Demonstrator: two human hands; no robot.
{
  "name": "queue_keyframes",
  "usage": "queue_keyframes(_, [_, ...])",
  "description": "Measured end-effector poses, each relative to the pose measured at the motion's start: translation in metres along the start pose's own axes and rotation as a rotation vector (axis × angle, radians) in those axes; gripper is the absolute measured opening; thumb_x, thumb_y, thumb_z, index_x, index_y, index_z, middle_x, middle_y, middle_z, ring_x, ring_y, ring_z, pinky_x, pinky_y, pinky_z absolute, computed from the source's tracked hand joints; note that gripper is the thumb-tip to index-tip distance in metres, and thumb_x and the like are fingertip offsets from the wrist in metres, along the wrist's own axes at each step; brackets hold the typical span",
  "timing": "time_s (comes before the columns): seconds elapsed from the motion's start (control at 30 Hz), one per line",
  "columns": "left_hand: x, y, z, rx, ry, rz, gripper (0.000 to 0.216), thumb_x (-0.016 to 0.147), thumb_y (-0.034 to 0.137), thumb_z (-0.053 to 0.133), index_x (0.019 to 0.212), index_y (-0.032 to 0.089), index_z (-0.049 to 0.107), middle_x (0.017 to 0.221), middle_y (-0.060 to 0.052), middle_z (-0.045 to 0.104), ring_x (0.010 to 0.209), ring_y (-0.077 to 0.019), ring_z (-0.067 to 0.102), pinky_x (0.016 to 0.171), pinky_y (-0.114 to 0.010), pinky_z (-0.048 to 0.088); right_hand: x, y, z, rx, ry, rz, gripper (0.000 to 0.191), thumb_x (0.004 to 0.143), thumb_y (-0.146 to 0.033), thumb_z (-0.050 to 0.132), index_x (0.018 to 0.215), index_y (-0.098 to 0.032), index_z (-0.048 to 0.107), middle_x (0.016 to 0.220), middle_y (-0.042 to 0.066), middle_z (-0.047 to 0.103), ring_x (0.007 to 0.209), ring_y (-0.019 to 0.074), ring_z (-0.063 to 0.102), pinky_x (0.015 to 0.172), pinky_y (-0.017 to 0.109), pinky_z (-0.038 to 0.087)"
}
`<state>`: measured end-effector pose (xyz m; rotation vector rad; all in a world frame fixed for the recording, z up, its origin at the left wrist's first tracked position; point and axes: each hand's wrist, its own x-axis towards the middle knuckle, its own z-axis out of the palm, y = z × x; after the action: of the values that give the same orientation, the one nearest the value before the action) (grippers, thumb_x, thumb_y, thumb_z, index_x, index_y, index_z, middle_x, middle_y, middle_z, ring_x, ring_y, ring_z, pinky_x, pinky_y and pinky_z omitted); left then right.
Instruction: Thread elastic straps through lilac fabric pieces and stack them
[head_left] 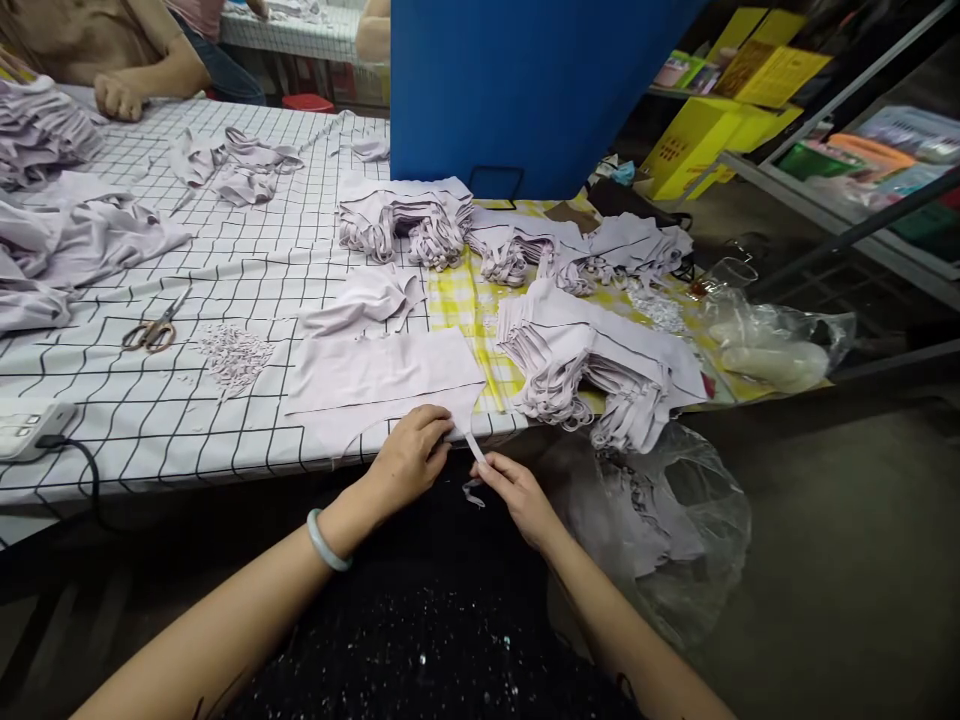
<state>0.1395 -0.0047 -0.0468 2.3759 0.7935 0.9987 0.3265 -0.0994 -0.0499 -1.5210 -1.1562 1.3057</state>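
A pale lilac fabric piece (397, 365) lies flat at the table's near edge, with a dark seam line across it. My left hand (414, 445) rests on its lower edge, fingers bent and pressed on the cloth; the fingertips are partly hidden. A narrow fabric strap (475, 447) runs off the piece's right corner. My right hand (517, 492) pinches this strap between thumb and fingers, just off the table edge, and its loose end curls below the fingers. Behind the piece lies a crumpled lilac cloth (367, 300).
Stacks of strapped lilac pieces (600, 350) stand to the right. Scissors (154, 333) and a heap of fabric snippets (236, 358) lie left, near a power strip (34, 428). A blue panel (517, 90) rises behind. A plastic bag (675, 530) hangs below the edge. Another person's hand (118, 97) rests far left.
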Motion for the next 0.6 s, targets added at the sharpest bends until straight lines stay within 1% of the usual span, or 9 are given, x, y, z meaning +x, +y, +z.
queue_keyframes(0.1, [-0.001, 0.003, 0.001, 0.036, -0.029, -0.005, 0.025, 0.09, 0.012, 0.056, 0.114, 0.017, 0.06, 0.117, -0.014, 0.064, 0.111, -0.0255, 0.062, 0.095, -0.047, 0.056, -0.02, -0.01, -0.015, -0.219, 0.061, -0.062, 0.032, 0.09, -0.051, 0.057, 0.077, -0.023, 0.066, 0.08, 0.002, 0.067, 0.085, 0.021, 0.063, 0.102, 0.043, 0.042])
queue_keyframes(0.17, [-0.001, 0.005, 0.0, 0.052, -0.037, -0.001, 0.026, 0.091, 0.011, 0.055, 0.116, 0.018, 0.06, 0.118, -0.014, 0.064, 0.112, -0.0255, 0.062, 0.095, -0.047, 0.056, -0.031, -0.014, -0.02, -0.26, 0.052, -0.078, 0.032, 0.09, -0.05, 0.057, 0.076, -0.024, 0.067, 0.079, 0.0, 0.069, 0.085, 0.0206, 0.065, 0.114, 0.048, 0.029])
queue_keyframes(0.2, [-0.001, 0.005, 0.0, 0.059, -0.038, -0.001, 0.026, 0.092, 0.011, 0.054, 0.117, 0.018, 0.06, 0.118, -0.014, 0.064, 0.112, -0.0256, 0.061, 0.095, -0.046, 0.056, -0.036, -0.015, -0.021, -0.254, 0.033, -0.063, 0.033, 0.091, -0.05, 0.056, 0.075, -0.024, 0.068, 0.079, 0.0, 0.07, 0.086, 0.0209, 0.065, 0.115, 0.049, 0.027])
queue_keyframes(0.3, [-0.001, 0.005, 0.001, 0.079, -0.033, -0.006, 0.026, 0.092, 0.012, 0.055, 0.117, 0.018, 0.059, 0.118, -0.013, 0.064, 0.114, -0.026, 0.061, 0.096, -0.046, 0.056, -0.052, -0.016, -0.021, -0.217, -0.044, 0.042, 0.036, 0.093, -0.051, 0.054, 0.08, -0.023, 0.071, 0.079, 0.003, 0.07, 0.087, 0.0226, 0.066, 0.101, 0.044, 0.042])
queue_keyframes(0.37, [-0.001, 0.004, 0.002, 0.1, -0.033, -0.008, 0.026, 0.091, 0.013, 0.056, 0.117, 0.018, 0.059, 0.118, -0.013, 0.064, 0.115, -0.0266, 0.06, 0.096, -0.045, 0.056, -0.062, -0.017, -0.02, -0.2, -0.078, 0.108, 0.034, 0.094, -0.051, 0.053, 0.097, -0.023, 0.072, 0.077, 0.003, 0.07, 0.08, 0.0213, 0.065, 0.086, 0.039, 0.048])
queue_keyframes(0.43, [-0.001, 0.003, 0.003, 0.122, -0.035, -0.002, 0.026, 0.092, 0.014, 0.056, 0.118, 0.017, 0.058, 0.118, -0.013, 0.064, 0.116, -0.0269, 0.06, 0.097, -0.045, 0.055, -0.072, -0.018, -0.019, -0.154, -0.077, 0.151, 0.039, 0.095, -0.049, 0.053, 0.123, -0.023, 0.062, 0.074, 0.001, 0.069, 0.073, 0.0192, 0.063, 0.079, 0.036, 0.049])
queue_keyframes(0.5, [-0.002, 0.005, 0.003, 0.139, -0.034, 0.008, 0.026, 0.093, 0.014, 0.055, 0.118, 0.016, 0.058, 0.119, -0.014, 0.064, 0.118, -0.0276, 0.059, 0.099, -0.046, 0.053, -0.08, -0.02, -0.017, -0.082, -0.048, 0.174, 0.047, 0.096, -0.047, 0.053, 0.138, -0.025, 0.049, 0.075, 0.0, 0.069, 0.07, 0.0175, 0.062, 0.075, 0.034, 0.05])
queue_keyframes(0.53, [-0.003, 0.008, 0.002, 0.143, -0.029, 0.007, 0.026, 0.093, 0.014, 0.054, 0.118, 0.016, 0.059, 0.119, -0.014, 0.064, 0.118, -0.028, 0.058, 0.1, -0.047, 0.053, -0.082, -0.021, -0.017, -0.05, -0.036, 0.179, 0.047, 0.096, -0.047, 0.054, 0.137, -0.026, 0.047, 0.076, 0.0, 0.069, 0.069, 0.0167, 0.062, 0.073, 0.033, 0.05])
queue_keyframes(0.6, [-0.005, 0.018, -0.001, 0.105, -0.012, -0.021, 0.022, 0.093, 0.014, 0.052, 0.114, 0.016, 0.062, 0.113, -0.014, 0.066, 0.112, -0.0277, 0.061, 0.095, -0.046, 0.053, -0.085, -0.025, -0.016, -0.014, -0.034, 0.186, 0.036, 0.096, -0.048, 0.054, 0.124, -0.025, 0.056, 0.078, 0.001, 0.069, 0.066, 0.0155, 0.062, 0.07, 0.031, 0.05])
